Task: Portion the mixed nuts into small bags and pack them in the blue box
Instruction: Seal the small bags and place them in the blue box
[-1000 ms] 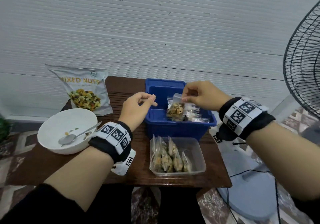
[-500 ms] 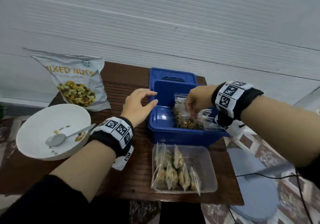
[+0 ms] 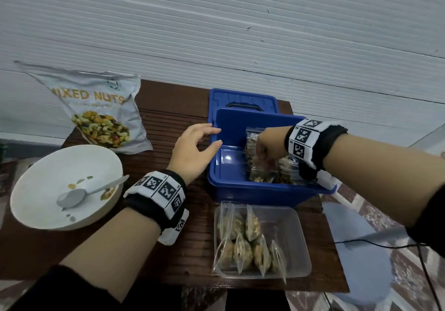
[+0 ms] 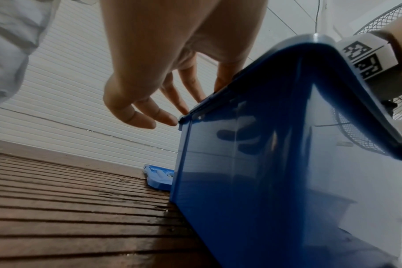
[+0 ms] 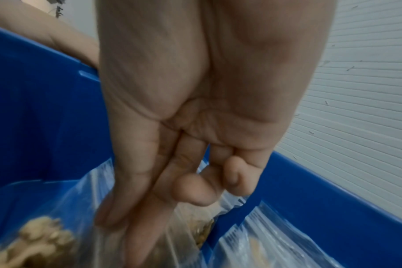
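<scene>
The blue box [image 3: 240,190] stands open in the middle of the table, its side wall [image 4: 276,163] close to my left wrist. My right hand [image 3: 269,147] reaches down inside it and pinches a small clear bag of nuts [image 3: 261,173] between thumb and fingers [image 5: 184,172]; the bag [image 5: 46,241] stands against other filled bags on the box's right side. My left hand [image 3: 195,149] is open with spread fingers, its fingertips [image 4: 168,119] at the box's left rim. A clear tray [image 3: 298,238] in front of the box holds several filled bags [image 3: 243,245].
The blue lid [image 3: 240,97] lies behind the box. The mixed nuts pouch [image 3: 96,108] leans at the back left. A white bowl [image 3: 48,178] with a spoon [image 3: 72,196] and a few nuts sits left. The table ends just right of the box; a cable [image 3: 385,243] runs on the floor.
My right hand has lowered the small bag from above the box down into it. My left hand moved to the box's left rim and spread its fingers.
</scene>
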The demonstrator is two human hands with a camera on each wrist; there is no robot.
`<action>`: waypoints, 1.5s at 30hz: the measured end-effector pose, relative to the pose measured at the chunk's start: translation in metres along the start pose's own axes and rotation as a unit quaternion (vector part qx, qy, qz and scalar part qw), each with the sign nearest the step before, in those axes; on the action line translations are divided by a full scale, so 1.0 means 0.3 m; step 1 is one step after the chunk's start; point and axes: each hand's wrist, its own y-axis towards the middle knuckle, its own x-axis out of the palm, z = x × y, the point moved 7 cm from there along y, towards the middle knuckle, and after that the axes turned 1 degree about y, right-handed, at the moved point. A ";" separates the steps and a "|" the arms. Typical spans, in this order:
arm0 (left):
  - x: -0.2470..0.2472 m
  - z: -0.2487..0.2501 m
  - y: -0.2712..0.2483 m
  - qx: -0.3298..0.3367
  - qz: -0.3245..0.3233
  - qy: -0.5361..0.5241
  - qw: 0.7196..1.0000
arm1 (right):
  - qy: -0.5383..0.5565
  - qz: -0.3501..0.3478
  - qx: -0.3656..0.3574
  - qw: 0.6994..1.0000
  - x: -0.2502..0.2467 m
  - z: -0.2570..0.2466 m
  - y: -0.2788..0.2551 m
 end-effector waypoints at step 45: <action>0.252 0.289 -0.449 0.111 -0.151 0.126 0.974 | 0.330 0.267 0.004 0.905 0.174 -0.107 -0.559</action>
